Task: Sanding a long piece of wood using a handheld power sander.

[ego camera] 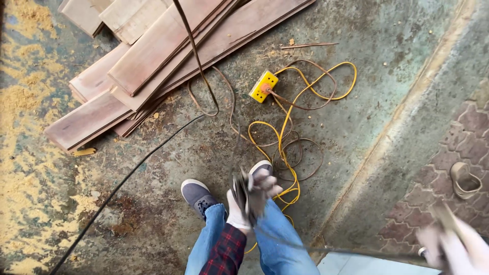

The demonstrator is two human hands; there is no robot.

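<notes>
My left hand (pixel 253 199), in a white glove, is closed around a bundle of dark cable loops (pixel 239 192) held over my feet. From that bundle a dark cable (pixel 336 250) stretches to the lower right, where my right hand (pixel 455 248), also gloved and blurred, grips it. More of the same thin cable rises from my left hand toward the top of the view, crossing the planks.
Reddish wooden planks (pixel 153 56) lie stacked at the upper left. A yellow socket box (pixel 264 86) with tangled yellow cord (pixel 285 127) and brown cord lies ahead. A black cable (pixel 127 178) crosses the concrete floor. Sawdust covers the left; a slipper (pixel 464 179) sits on paving at right.
</notes>
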